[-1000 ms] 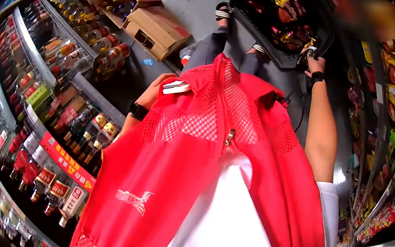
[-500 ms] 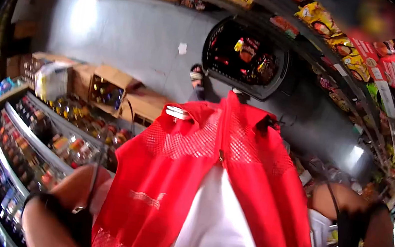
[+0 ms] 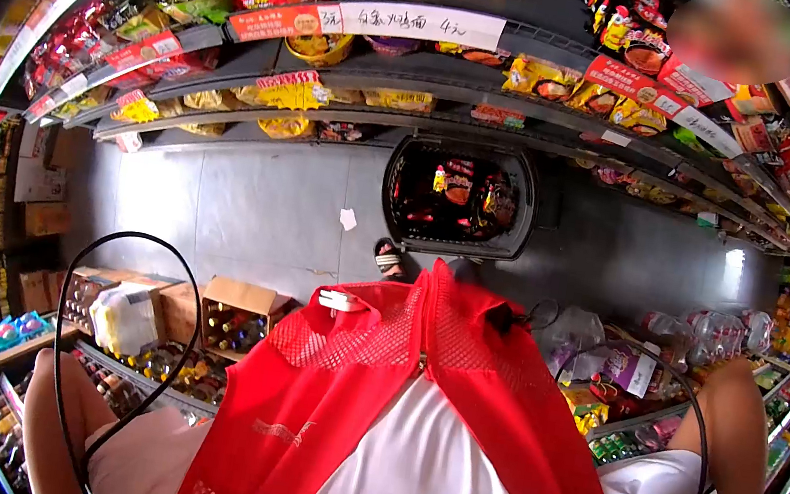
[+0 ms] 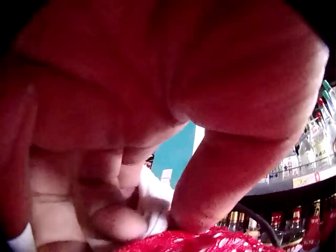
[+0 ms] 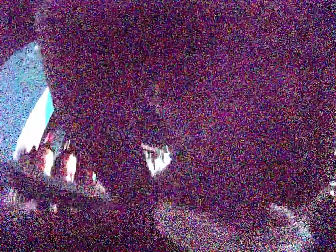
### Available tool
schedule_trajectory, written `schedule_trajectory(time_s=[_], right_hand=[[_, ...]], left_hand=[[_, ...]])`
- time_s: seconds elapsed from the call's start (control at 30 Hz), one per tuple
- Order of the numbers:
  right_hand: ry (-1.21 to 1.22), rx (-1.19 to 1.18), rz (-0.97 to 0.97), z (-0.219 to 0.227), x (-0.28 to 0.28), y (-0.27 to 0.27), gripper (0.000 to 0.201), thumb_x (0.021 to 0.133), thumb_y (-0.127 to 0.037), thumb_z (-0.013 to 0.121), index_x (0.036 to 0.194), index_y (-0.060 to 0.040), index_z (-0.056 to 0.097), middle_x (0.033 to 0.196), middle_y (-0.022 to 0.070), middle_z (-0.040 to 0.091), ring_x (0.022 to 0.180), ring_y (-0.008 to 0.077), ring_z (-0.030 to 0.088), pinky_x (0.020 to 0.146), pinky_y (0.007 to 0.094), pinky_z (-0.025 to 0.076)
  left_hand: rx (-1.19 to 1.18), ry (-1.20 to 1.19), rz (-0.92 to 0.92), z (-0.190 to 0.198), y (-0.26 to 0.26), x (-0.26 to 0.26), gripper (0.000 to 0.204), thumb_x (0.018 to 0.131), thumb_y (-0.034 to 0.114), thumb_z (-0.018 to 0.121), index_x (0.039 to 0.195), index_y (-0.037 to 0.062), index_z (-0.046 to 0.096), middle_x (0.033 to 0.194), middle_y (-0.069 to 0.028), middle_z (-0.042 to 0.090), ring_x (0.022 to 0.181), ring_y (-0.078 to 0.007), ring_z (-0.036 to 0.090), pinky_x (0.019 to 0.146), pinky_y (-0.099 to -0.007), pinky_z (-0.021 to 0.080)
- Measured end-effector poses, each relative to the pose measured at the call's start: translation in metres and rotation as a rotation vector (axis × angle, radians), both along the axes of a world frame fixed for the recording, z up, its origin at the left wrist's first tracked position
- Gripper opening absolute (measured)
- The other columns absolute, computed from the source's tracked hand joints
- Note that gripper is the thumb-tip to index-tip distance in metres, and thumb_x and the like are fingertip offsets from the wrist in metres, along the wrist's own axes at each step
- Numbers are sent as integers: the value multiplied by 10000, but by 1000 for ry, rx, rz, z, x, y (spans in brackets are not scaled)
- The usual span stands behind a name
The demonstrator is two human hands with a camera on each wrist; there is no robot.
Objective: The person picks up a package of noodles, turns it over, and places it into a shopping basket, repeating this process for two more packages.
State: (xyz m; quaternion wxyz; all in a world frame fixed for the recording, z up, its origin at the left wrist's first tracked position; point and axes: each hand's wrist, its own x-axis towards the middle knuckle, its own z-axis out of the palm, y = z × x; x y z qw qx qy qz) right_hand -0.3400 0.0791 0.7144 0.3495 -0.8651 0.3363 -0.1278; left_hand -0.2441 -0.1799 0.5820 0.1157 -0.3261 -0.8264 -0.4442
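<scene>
Both hands lie outside the head view, where only the bent left arm and right arm show at the sides. My left hand fills the left wrist view, palm in shadow, fingers curled and thumb pointing down. Its thumb tip is right above red mesh fabric, and white material shows between thumb and fingers; I cannot tell whether they grip it. Heavy grain blurs my right hand in the right wrist view. The open red vest hangs over a white shirt.
A black shopping basket with several noodle packs stands on the floor by the noodle shelf. Black cables loop beside both arms. Cardboard boxes and bottles are behind. Price labels line the shelf edge.
The right hand has let go of the basket handle, and both arms have drawn back to the sides. The view has turned toward the noodle shelf; the basket stays on the floor.
</scene>
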Motion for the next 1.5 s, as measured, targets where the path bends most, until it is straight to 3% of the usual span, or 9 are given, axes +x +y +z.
schedule_trajectory(time_s=[0.67, 1.1, 1.2, 1.33, 1.4, 1.5], right_hand=[[-127, -127, -169, -42, 4, -3, 247, 806, -303, 474, 781, -65, 534, 724, 77, 482, 637, 182, 455, 550, 307, 366], [-32, -4, -92, -15, 6, 3, 240, 804, -299, 477, 770, -68, 531, 720, 76, 481, 638, 175, 452, 556, 310, 366], [-30, 56, -19, -11, 3, -3, 192, 790, -247, 484, 832, -64, 526, 768, 78, 491, 658, 182, 457, 575, 312, 370], [-216, -202, -109, -30, -41, -35, 99, 711, -152, 544, 730, -55, 546, 678, 20, 474, 568, 136, 467, 471, 259, 369], [-188, -82, -306, -54, -87, -63, 96, 730, -121, 585, 784, -43, 573, 736, 44, 541, 631, 181, 533, 542, 284, 429], [-211, 33, -1045, -143, -153, -110, 90, 802, -86, 573, 877, -37, 564, 792, 47, 594, 704, 160, 588, 593, 271, 464]], left_hand=[[-98, 46, -80, 16, 5, 10, 315, 878, 241, 458, 1017, -29, 539, 932, -117, 574, 839, -239, 547, 740, -320, 422], [-69, 62, -66, 25, -5, 13, 292, 873, 223, 465, 1002, -31, 531, 897, -116, 569, 796, -253, 544, 706, -325, 424], [-10, 46, -58, 24, -11, 8, 287, 872, 219, 467, 998, -31, 529, 889, -116, 567, 786, -257, 543, 698, -326, 424], [173, -38, -22, 6, -33, -1, 280, 870, 214, 469, 993, -31, 527, 878, -115, 565, 773, -261, 542, 688, -328, 425], [341, -157, 68, -18, -49, -10, 277, 870, 211, 470, 991, -32, 525, 872, -115, 565, 766, -264, 542, 682, -329, 425], [666, -473, 426, -93, -59, -26, 272, 869, 207, 472, 988, -32, 523, 864, -115, 563, 757, -267, 541, 675, -330, 426]])
